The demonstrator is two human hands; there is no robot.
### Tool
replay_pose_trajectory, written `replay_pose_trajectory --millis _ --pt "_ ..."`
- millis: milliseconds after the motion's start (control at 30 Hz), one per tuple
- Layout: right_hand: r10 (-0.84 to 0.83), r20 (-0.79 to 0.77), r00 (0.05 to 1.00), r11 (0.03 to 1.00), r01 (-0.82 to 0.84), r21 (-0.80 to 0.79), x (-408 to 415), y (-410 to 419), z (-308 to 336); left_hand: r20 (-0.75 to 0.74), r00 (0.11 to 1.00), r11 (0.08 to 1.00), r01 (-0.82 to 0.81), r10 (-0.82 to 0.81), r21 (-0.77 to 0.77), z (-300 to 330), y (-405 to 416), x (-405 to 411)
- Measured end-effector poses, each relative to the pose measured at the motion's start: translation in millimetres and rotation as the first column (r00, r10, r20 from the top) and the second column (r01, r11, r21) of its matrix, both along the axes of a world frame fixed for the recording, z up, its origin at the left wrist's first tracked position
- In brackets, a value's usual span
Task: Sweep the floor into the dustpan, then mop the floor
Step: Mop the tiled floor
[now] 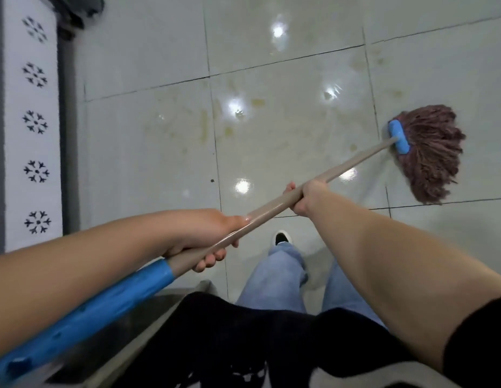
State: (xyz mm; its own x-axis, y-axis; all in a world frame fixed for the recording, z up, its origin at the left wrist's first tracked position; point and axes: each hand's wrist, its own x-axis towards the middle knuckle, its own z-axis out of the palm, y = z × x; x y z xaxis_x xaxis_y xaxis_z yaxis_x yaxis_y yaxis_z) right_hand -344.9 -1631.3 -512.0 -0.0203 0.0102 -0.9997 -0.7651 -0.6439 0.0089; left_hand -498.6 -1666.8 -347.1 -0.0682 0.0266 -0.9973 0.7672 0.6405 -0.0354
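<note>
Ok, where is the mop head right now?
In the head view the mop head lies on the tiled floor at the right, at the far end of the handle, beyond the right hand.

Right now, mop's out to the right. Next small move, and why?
Probably drag the mop head leftward across the yellowish stains: both hands, left hand and right hand, grip the handle, and the stains lie left of the head.
</note>
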Motion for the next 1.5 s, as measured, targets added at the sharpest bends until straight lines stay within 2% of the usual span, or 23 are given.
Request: replay_pose_trajectory --millis 200,400,600,800,1000,1133,1300,1400,1500 --pt "0.143 -0.035 0.989 0.988 -0.145 -0.048 -62.3 -2.8 5.8 -0.014 0.972 0.972 -0.232 0.233 0.033 14.1 -37.7 -46.1" --pt "0.262 -0.028 0.965 0.962 -0.263 -0.069 -60.3 -8.5 3.7 -0.018 0.933 0.933 -0.359 0.36 0.007 5.6 -60.7 -29.3" --pt "0.374 0.145 0.916 0.927 -0.364 -0.089 8.8 22.1 -17.4 0.104 0.872 0.877 -0.481 0.479 -0.009 -27.1 -45.2 48.0" --pt "0.57 0.166 0.805 0.807 -0.586 0.075 119.0 102.1 -29.0 0.189 0.822 0.839 -0.544 0.537 -0.017 -54.6 42.2 162.3" --pt "0.564 0.304 0.768 0.77 -0.622 0.143 228.9 179.9 -20.7 0.291 0.748 0.78 -0.626 0.597 0.009 -75.3 137.4 289.6" --pt "0.581 0.362 0.729 0.733 -0.662 0.156 277.0 209.6 -6.5 0.346 0.696 0.728 -0.683 0.629 0.049 -82.7 183.4 346.8" --pt "0.639 0.328 0.696 0.677 -0.711 0.189 307.9 203.3 -2.0 0.345 0.683 0.714 -0.698 0.643 0.051 -90.5 176.9 370.3" --pt "0.69 0.307 0.655 0.625 -0.753 0.203 308.2 182.1 -3.2 0.324 0.666 0.693 -0.72 0.672 0.04 -87.0 142.5 369.5" --pt "0.695 0.285 0.66 0.636 -0.749 0.183 301.8 148.6 -4.0 0.314 0.612 0.65 -0.76 0.725 -0.018 -80.0 89.2 369.0"
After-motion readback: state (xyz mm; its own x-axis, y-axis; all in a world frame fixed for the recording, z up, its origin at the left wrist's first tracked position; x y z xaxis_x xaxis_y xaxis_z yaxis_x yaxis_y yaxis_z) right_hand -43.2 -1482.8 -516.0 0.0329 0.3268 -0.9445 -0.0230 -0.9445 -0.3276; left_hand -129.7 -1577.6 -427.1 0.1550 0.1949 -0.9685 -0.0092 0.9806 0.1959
